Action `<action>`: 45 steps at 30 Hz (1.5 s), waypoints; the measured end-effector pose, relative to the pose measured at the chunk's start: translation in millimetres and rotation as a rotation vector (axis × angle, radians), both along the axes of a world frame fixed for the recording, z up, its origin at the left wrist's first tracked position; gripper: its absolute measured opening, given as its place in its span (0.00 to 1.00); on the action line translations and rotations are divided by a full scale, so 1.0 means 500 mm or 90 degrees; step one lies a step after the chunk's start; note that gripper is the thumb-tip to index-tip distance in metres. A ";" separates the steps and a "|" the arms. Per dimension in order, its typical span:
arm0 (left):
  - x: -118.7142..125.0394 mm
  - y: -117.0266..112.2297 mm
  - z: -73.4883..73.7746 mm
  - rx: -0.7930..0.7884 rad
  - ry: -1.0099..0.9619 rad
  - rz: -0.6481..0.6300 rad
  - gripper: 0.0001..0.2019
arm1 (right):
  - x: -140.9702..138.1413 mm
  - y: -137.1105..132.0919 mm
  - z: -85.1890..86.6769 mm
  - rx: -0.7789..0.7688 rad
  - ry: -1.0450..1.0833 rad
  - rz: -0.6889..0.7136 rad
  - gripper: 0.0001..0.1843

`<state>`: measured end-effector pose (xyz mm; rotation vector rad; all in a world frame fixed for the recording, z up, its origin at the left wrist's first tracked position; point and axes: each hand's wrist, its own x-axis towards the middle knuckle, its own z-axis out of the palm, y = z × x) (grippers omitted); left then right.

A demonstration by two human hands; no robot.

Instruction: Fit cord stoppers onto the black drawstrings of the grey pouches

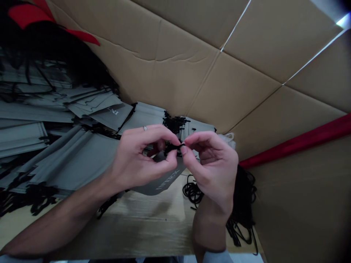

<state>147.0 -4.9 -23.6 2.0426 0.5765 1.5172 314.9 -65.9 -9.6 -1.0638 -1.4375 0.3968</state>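
Observation:
Both my hands meet in the middle of the head view. My left hand (146, 155), with a ring on one finger, pinches a black cord (173, 147) at a grey pouch's edge. Thumb and forefinger of my right hand (210, 160) are pressed together on the cord's other end. Below my fingers hangs the grey fabric pouch (166, 179), with pale lettering partly visible. My fingers cover most of its top edge. A coil of loose black cord (192, 191) lies on the table just under my right hand.
Stacks of grey pouches (74, 160) with black cords fill the left side. A large black cord bundle (55, 51) lies on them at the back. Cardboard walls (175, 47) stand behind and right, crossed by a red strip (296, 140). More black cords (243, 204) lie right.

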 end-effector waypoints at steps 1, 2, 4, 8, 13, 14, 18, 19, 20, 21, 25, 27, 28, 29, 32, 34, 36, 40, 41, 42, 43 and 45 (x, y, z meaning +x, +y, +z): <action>0.000 0.000 0.000 0.001 0.003 0.005 0.08 | 0.000 -0.001 -0.001 -0.002 -0.006 -0.006 0.09; 0.000 0.001 0.000 0.002 0.006 0.011 0.08 | -0.001 -0.002 -0.001 -0.001 -0.012 -0.012 0.09; 0.000 0.002 0.000 0.003 0.012 0.014 0.08 | -0.001 -0.004 -0.001 0.004 -0.021 -0.020 0.09; -0.003 0.003 0.000 -0.012 0.014 -0.003 0.07 | 0.000 -0.007 0.003 0.017 -0.027 -0.006 0.11; -0.002 0.005 -0.003 0.020 -0.011 -0.023 0.08 | 0.003 -0.009 0.006 0.030 -0.047 0.033 0.11; -0.001 0.006 -0.003 0.032 -0.015 -0.025 0.09 | 0.003 -0.009 0.006 0.026 -0.056 0.038 0.11; 0.001 0.005 -0.004 0.043 -0.019 -0.027 0.10 | 0.001 -0.009 0.004 -0.002 -0.061 0.064 0.12; 0.001 0.005 -0.003 0.042 -0.023 -0.028 0.10 | 0.001 -0.008 0.004 -0.007 -0.054 0.069 0.13; 0.001 0.004 -0.003 0.042 -0.026 -0.029 0.10 | 0.001 -0.008 0.003 -0.010 -0.047 0.075 0.13; 0.001 0.004 -0.003 0.044 -0.031 -0.031 0.11 | 0.001 -0.007 0.003 -0.012 -0.042 0.079 0.12; -0.001 0.006 -0.002 0.047 -0.040 -0.043 0.11 | 0.002 -0.006 0.002 -0.012 -0.023 0.091 0.12; -0.003 0.007 -0.002 0.047 -0.040 -0.044 0.11 | 0.004 -0.006 0.002 -0.009 -0.017 0.095 0.11; -0.004 0.007 -0.002 0.047 -0.038 -0.043 0.11 | 0.005 -0.006 0.002 -0.005 -0.015 0.097 0.11; -0.006 0.008 -0.002 0.044 -0.035 -0.040 0.11 | 0.006 -0.005 0.002 -0.001 -0.014 0.098 0.11; -0.009 0.007 -0.001 0.018 -0.019 -0.041 0.10 | 0.011 -0.006 0.004 -0.003 -0.018 0.107 0.13; -0.011 0.005 -0.001 -0.004 -0.001 -0.041 0.10 | 0.014 -0.006 0.005 -0.011 -0.019 0.110 0.14; -0.011 0.003 -0.001 -0.009 0.011 -0.042 0.10 | 0.015 -0.007 0.007 -0.013 -0.021 0.100 0.13; -0.010 0.000 0.001 0.000 0.020 -0.044 0.09 | 0.015 -0.007 0.007 -0.020 -0.054 0.078 0.09; -0.011 0.000 0.002 0.004 0.027 -0.044 0.08 | 0.015 -0.007 0.007 -0.023 -0.062 0.076 0.08; -0.011 0.000 0.004 0.006 0.032 -0.045 0.08 | 0.015 -0.007 0.006 -0.025 -0.065 0.073 0.07; -0.012 0.000 0.005 0.003 0.034 -0.047 0.08 | 0.015 -0.006 0.005 -0.024 -0.062 0.067 0.05; -0.013 0.004 0.009 -0.036 0.051 -0.062 0.10 | 0.015 -0.006 0.005 -0.014 -0.047 0.044 0.04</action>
